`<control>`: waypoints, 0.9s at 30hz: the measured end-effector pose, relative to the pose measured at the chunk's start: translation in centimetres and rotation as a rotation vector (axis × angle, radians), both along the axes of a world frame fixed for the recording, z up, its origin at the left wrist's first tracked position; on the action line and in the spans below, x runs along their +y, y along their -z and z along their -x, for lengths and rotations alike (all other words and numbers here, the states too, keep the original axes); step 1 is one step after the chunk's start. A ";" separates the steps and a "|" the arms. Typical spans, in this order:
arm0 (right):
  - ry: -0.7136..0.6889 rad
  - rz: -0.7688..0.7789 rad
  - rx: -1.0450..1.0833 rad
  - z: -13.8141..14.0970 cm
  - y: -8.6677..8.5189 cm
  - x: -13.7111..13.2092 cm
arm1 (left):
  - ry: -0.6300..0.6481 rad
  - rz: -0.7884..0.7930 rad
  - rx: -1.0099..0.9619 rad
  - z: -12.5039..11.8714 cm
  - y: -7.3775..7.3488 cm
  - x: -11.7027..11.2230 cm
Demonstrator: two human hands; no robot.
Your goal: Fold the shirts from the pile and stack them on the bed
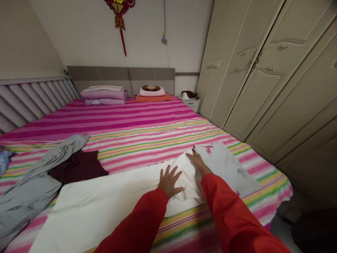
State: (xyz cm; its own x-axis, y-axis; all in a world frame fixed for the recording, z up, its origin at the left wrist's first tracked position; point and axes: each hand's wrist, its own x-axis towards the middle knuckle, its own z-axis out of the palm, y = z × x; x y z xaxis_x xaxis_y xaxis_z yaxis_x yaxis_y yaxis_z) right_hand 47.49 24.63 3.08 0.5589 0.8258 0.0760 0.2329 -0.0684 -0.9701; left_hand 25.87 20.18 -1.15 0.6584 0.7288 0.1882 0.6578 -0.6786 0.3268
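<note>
A cream-white cloth [105, 196] lies lengthwise across the near part of the bed, smooth at its left and bunched into creases at its right. The person's left hand [170, 184] presses on it palm down, fingers spread. The right hand [198, 163] bends over the rumpled far edge; I can't tell whether its fingers pinch the fabric. Beside that hand spreads a white piece with pink zigzags [223, 170].

Crowding the cloth's far left corner is a maroon garment [81, 167], with a long grey garment [28, 196] sprawled alongside and a blue checked cloth [4, 160] at the edge of view. Underneath runs a multicoloured striped bedsheet [147, 151]. By the headboard [147, 75] sit a folded lilac quilt [105, 95] and a pink folded bundle [152, 93] on orange fabric [155, 98]. A nightstand [193, 103] and cream wardrobe [244, 70] stand rightward. On the wall, a red knot ornament [120, 23] bears a gold mark, too cropped to read.
</note>
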 end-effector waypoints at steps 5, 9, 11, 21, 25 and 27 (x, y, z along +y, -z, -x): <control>0.032 0.079 -0.046 0.1 1.1 0.7 | 0.011 0.035 0.021 -0.8 0.6 -0.4; 0.090 0.113 -0.179 0.7 0.2 0.0 | 0.009 0.218 0.021 -1.0 -0.5 0.1; 0.115 0.074 -0.282 2.6 -0.5 -0.7 | -0.015 0.274 -0.093 -0.5 -1.4 0.9; -0.458 0.220 -0.663 14.5 2.3 -3.9 | -0.361 0.183 -0.287 5.0 -1.2 3.5; -0.390 0.337 -0.919 10.2 2.6 -3.4 | -0.421 0.057 -0.035 9.1 0.5 4.0; -0.329 0.391 -0.970 8.1 2.6 -3.2 | -0.463 0.015 0.015 11.5 0.9 4.5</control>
